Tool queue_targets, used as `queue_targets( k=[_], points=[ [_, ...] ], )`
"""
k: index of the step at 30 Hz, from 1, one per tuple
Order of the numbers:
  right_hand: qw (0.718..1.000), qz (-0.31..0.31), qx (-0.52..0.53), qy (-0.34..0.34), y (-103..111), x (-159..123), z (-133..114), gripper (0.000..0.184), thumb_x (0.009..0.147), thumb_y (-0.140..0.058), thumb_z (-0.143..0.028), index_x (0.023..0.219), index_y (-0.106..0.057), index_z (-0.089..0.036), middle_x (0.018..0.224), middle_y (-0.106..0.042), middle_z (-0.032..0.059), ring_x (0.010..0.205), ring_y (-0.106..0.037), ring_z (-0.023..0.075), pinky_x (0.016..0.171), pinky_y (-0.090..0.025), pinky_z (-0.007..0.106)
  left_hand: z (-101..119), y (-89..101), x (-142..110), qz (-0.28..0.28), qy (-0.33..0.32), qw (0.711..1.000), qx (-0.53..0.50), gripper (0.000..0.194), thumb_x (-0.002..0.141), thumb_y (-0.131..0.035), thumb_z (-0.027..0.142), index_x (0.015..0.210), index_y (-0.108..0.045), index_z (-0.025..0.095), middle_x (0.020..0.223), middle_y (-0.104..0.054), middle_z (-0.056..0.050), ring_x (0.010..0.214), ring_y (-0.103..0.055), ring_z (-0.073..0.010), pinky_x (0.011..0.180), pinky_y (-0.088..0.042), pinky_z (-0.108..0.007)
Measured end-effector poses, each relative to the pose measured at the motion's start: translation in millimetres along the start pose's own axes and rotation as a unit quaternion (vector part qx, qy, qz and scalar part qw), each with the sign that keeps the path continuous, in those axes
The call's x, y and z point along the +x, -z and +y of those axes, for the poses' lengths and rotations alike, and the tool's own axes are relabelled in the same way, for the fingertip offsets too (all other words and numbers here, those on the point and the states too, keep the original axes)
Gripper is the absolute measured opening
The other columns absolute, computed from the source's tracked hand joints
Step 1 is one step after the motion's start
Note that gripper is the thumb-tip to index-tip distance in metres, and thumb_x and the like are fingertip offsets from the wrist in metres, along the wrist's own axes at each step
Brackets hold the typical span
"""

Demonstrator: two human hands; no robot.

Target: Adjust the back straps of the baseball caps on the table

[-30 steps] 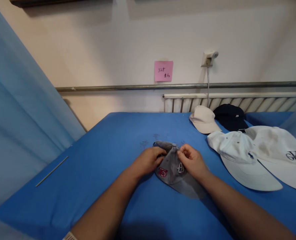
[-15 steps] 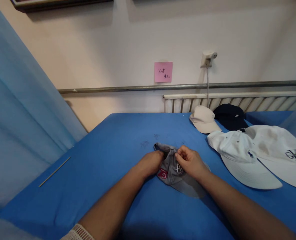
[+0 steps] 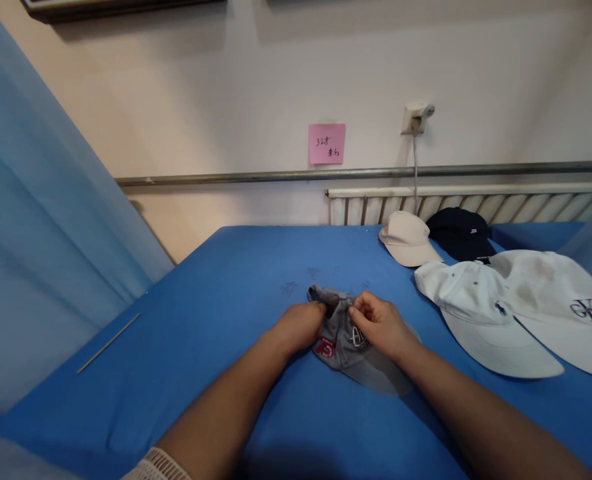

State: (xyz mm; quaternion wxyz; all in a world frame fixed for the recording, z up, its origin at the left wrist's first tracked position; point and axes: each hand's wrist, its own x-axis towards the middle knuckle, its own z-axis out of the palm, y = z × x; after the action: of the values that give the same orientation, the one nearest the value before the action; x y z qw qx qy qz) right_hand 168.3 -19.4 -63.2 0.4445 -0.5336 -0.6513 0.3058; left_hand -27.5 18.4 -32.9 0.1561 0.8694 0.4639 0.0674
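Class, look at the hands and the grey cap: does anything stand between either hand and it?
Nothing visible does. The left hand and the right hand both touch the grey cap. The white cap with a small dark emblem lies off to the right, not in between.

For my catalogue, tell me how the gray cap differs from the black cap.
The right hand pinches the gray cap; the black cap lies untouched on the blue cover. The gray cap bears a red patch and white lettering; the black cap shows a small white mark. Both are fabric caps.
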Motion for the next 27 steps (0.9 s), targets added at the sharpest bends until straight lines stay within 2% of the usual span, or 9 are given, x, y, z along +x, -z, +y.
queue_targets(
  k=[3,8,11,16,20,24,25,27],
  points=[
    [1.0,0.011,0.015,-0.005,-1,1,2,0.015,0.083,-0.054,-0.034,0.074,-0.052,-0.023,0.059,-0.055,-0.004,0.052,-0.05,0.0122,0.048,-0.036,0.022,-5,16.1,-4,0.028,-0.009,0.999,-0.028,0.01,0.082,-0.049,0.022,0.079,-0.058,0.018,0.072,-0.062,-0.005,0.063,-0.055,-0.0173,0.06,-0.037,-0.028],
    [0.996,0.06,0.064,-0.029,4,6,1,0.021,0.083,-0.056,-0.039,0.071,-0.05,-0.022,0.055,-0.053,-0.0046,0.047,-0.048,0.0116,0.046,-0.036,0.022,-20,54.1,-14,0.118,0.0,0.985,-0.128,0.012,0.086,-0.044,0.027,0.083,-0.052,0.018,0.074,-0.057,0.0,0.064,-0.049,-0.0128,0.059,-0.037,-0.024],
    [0.99,0.075,0.106,-0.048,11,6,-6,0.025,0.082,-0.057,-0.043,0.071,-0.05,-0.022,0.05,-0.051,-0.0056,0.043,-0.046,0.0109,0.044,-0.035,0.022,-31,62.9,-17,0.122,0.002,0.98,-0.156,0.014,0.086,-0.045,0.029,0.084,-0.053,0.018,0.076,-0.057,0.001,0.066,-0.049,-0.0122,0.06,-0.038,-0.023],
    [0.985,0.042,0.163,-0.031,20,4,-20,0.027,0.08,-0.061,-0.043,0.069,-0.05,-0.021,0.048,-0.047,-0.0073,0.04,-0.043,0.0085,0.04,-0.033,0.02,-39,50.5,-11,0.079,0.007,0.982,-0.174,0.012,0.082,-0.048,0.026,0.082,-0.055,0.017,0.073,-0.056,0.001,0.064,-0.048,-0.012,0.058,-0.037,-0.023],
    [0.979,0.006,0.199,-0.044,23,2,-27,0.028,0.079,-0.062,-0.045,0.069,-0.05,-0.021,0.046,-0.047,-0.0076,0.037,-0.043,0.0076,0.039,-0.032,0.02,-32,34.4,-5,0.051,-0.003,0.984,-0.172,0.007,0.078,-0.05,0.021,0.077,-0.056,0.016,0.07,-0.056,0.001,0.062,-0.047,-0.0118,0.056,-0.035,-0.024],
    [0.97,-0.063,0.234,-0.034,37,-3,-41,0.031,0.076,-0.066,-0.047,0.068,-0.051,-0.021,0.045,-0.049,-0.0073,0.035,-0.042,0.0074,0.037,-0.032,0.02,-23,29.3,-5,0.035,-0.032,0.981,-0.19,0.005,0.074,-0.051,0.017,0.073,-0.056,0.017,0.069,-0.056,0.001,0.062,-0.046,-0.0118,0.057,-0.037,-0.024],
    [0.969,-0.056,0.237,-0.027,40,-3,-44,0.032,0.075,-0.067,-0.047,0.068,-0.051,-0.021,0.046,-0.049,-0.0072,0.035,-0.042,0.0074,0.037,-0.032,0.02,-23,30.1,-5,0.039,-0.037,0.976,-0.211,0.004,0.074,-0.052,0.017,0.074,-0.055,0.018,0.07,-0.057,0.0,0.062,-0.047,-0.0119,0.057,-0.037,-0.024],
    [0.97,-0.001,0.242,-0.026,43,-3,-45,0.033,0.074,-0.068,-0.048,0.068,-0.051,-0.021,0.046,-0.047,-0.0075,0.036,-0.041,0.0074,0.037,-0.031,0.02,-23,33.2,-7,0.061,-0.041,0.962,-0.265,0.003,0.076,-0.052,0.019,0.076,-0.055,0.018,0.074,-0.058,-0.001,0.065,-0.049,-0.0123,0.059,-0.04,-0.024]
  ],
)
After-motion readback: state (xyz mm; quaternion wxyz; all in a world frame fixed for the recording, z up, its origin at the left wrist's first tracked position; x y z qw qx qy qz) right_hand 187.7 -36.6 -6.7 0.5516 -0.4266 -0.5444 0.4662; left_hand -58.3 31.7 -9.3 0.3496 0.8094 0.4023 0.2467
